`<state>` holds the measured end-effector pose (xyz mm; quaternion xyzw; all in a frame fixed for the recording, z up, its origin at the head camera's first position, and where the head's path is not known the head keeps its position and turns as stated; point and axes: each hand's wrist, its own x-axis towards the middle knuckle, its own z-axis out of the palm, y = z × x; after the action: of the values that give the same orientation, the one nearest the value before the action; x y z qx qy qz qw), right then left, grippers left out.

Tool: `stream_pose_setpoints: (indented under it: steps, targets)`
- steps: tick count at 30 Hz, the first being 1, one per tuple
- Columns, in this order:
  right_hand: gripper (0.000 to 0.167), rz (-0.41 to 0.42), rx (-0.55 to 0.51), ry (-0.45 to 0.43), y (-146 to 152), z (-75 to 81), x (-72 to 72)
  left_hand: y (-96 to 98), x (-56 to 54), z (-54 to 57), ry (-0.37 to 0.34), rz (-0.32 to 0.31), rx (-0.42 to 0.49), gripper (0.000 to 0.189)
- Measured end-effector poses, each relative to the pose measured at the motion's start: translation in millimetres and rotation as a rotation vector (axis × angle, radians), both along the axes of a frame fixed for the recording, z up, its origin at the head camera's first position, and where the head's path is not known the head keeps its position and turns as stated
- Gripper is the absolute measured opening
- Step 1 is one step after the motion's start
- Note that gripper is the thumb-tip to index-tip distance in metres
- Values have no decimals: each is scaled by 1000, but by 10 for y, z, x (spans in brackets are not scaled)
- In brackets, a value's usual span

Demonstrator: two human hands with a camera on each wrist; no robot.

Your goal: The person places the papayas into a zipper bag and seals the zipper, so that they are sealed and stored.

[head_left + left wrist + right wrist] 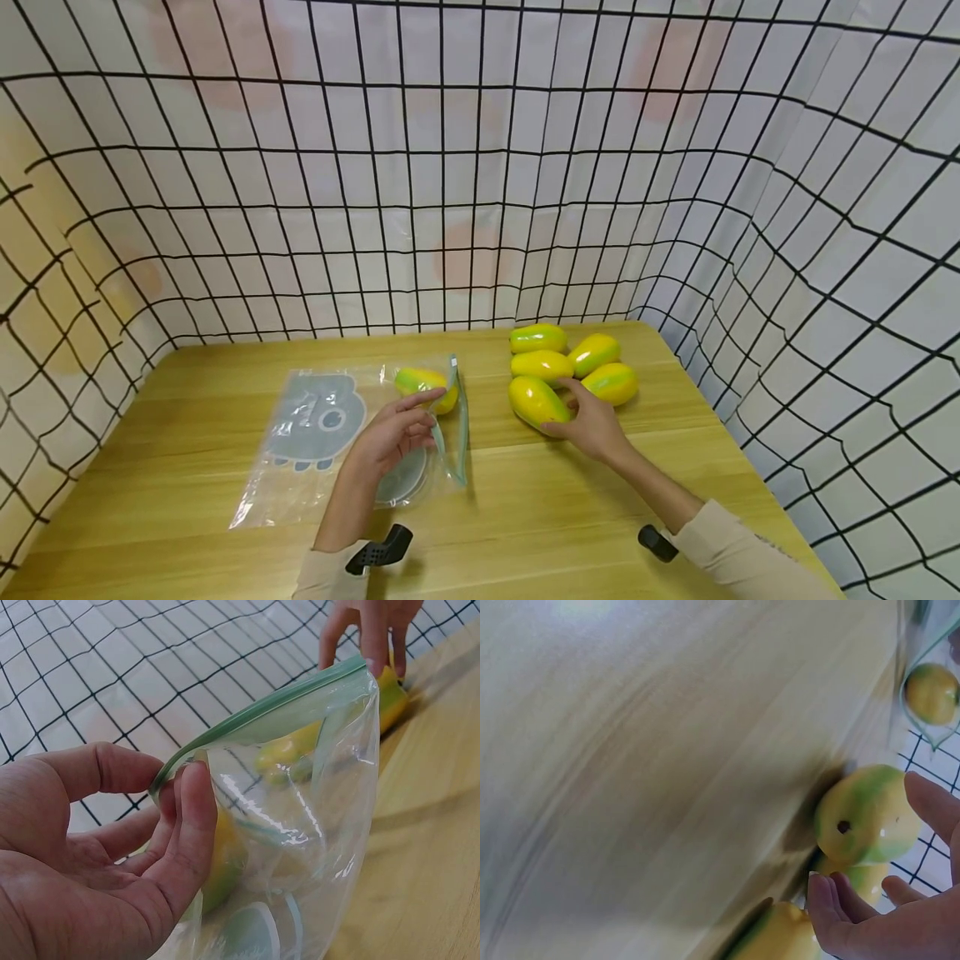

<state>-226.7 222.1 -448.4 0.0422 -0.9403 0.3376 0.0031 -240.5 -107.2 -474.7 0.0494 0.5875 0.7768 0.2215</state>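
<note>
A clear zip bag (352,492) with a green seal and a grey-blue cartoon print lies on the table, its mouth facing right. My left hand (393,433) holds the rim at that mouth, the green seal (247,716) running between its fingers in the left wrist view. Inside the bag sits one yellow-green mango (420,382). My right hand (592,421) is at the nearest mango (536,402) of a group on the right. Its thumb (930,802) and fingers are spread around that fruit's end, with a gap showing below the fruit in the right wrist view.
Several more mangoes, among them one at the back (537,337) and one at the right (611,383), lie close together. A black net (480,175) over pale cloth surrounds the wooden table (525,517) at the back and sides.
</note>
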Motion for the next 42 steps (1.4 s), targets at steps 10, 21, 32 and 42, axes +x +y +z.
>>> stream_pose_setpoints:
  steps: [10,21,32,42]
  targets:
    - [78,-6,-27,-9,7,-81,7,9,1,6,9,-3,-7,56]
    - [78,-26,-32,-17,-1,-166,-39,6,2,-5,7,-10,1,56]
    - [73,-28,-43,14,-8,-210,-36,23,17,14,11,-11,1,56]
    - [72,3,-85,7,-95,-149,-23,4,1,-5,13,-9,-3,55]
